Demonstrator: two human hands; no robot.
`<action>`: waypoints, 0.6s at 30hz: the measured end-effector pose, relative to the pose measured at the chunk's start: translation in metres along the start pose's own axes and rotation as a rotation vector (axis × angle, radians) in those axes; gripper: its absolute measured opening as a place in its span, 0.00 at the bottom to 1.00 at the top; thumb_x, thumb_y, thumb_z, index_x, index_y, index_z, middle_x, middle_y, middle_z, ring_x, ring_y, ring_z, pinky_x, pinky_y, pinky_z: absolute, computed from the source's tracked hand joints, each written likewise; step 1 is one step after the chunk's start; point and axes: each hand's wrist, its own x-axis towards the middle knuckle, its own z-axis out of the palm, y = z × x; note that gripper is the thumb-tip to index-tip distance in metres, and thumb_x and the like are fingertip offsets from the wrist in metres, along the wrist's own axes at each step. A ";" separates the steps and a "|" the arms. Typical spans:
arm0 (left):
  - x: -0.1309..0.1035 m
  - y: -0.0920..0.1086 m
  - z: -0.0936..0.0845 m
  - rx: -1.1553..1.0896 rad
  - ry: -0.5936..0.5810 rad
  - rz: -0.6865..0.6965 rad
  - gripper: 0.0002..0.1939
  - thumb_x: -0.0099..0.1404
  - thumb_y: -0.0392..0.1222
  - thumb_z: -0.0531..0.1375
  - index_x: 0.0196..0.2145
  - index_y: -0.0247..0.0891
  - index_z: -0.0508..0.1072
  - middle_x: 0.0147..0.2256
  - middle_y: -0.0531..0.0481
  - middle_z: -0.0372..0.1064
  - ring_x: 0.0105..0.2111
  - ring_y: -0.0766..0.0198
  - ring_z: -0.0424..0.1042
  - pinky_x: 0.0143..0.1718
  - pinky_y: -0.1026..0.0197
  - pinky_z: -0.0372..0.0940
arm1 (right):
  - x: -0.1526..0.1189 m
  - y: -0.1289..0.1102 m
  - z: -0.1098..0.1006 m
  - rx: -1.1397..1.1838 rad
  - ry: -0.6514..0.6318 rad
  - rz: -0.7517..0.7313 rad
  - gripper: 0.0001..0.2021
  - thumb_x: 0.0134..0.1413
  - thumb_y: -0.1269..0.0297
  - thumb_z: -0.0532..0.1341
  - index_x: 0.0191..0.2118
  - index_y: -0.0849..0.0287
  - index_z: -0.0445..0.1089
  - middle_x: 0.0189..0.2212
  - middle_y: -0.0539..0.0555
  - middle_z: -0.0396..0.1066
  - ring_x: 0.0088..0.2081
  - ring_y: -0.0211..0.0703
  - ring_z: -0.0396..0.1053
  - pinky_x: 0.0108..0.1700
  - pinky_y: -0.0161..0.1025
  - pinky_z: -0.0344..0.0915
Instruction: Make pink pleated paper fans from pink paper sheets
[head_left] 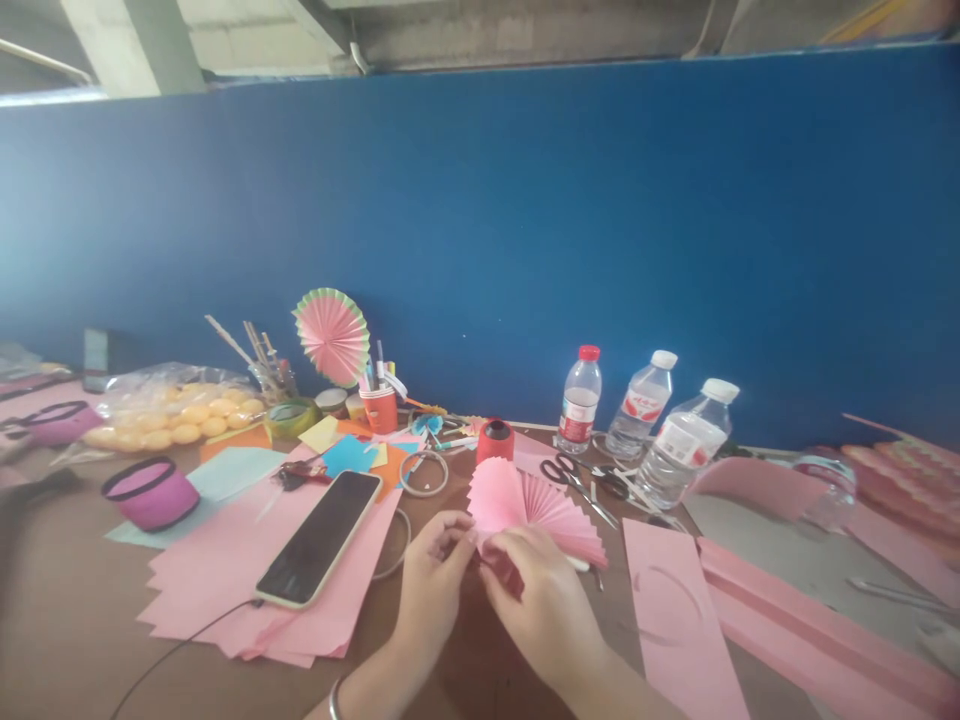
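A pink pleated paper fan (559, 515) spreads out in front of me, its folds gathered near my fingertips. My left hand (437, 565) is closed, thumb and index finger pinching at the fan's lower left edge. Close beside it, my right hand (541, 590) is also closed, its fingers bent over the gathered base of the folds. My fingers hide the exact spot they grip. Just behind the fan stands a red round object (495, 440) with a dark top. A pair of black-handled scissors (579, 488) lies to the right of it.
To the left, a phone (321, 540) rests on pink paper sheets (202, 590), near a purple band (152, 495). Several water bottles (580, 400) stand at the back right. A finished round fan (332, 337) rises behind a red cup (379, 410). Pink strips (679, 610) lie right.
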 end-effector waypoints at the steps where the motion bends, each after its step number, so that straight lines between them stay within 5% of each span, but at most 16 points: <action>1: 0.000 0.000 0.000 0.003 0.008 -0.002 0.06 0.56 0.40 0.61 0.31 0.37 0.70 0.23 0.55 0.68 0.25 0.66 0.67 0.29 0.66 0.61 | -0.001 0.001 0.000 0.026 -0.010 0.004 0.06 0.53 0.71 0.57 0.38 0.57 0.68 0.32 0.53 0.69 0.36 0.47 0.65 0.38 0.41 0.61; 8: 0.002 0.000 0.000 0.041 -0.030 -0.002 0.07 0.56 0.41 0.60 0.33 0.37 0.69 0.21 0.56 0.67 0.23 0.66 0.66 0.29 0.65 0.60 | -0.003 0.014 0.006 0.320 -0.097 0.162 0.08 0.58 0.69 0.52 0.30 0.57 0.65 0.28 0.51 0.66 0.21 0.36 0.65 0.24 0.32 0.61; 18: -0.002 0.003 0.002 0.172 -0.068 0.037 0.06 0.57 0.40 0.60 0.33 0.39 0.68 0.22 0.55 0.70 0.24 0.65 0.69 0.28 0.66 0.61 | -0.003 0.018 0.007 0.315 -0.025 0.120 0.06 0.56 0.66 0.55 0.30 0.56 0.67 0.27 0.51 0.67 0.23 0.38 0.66 0.26 0.34 0.62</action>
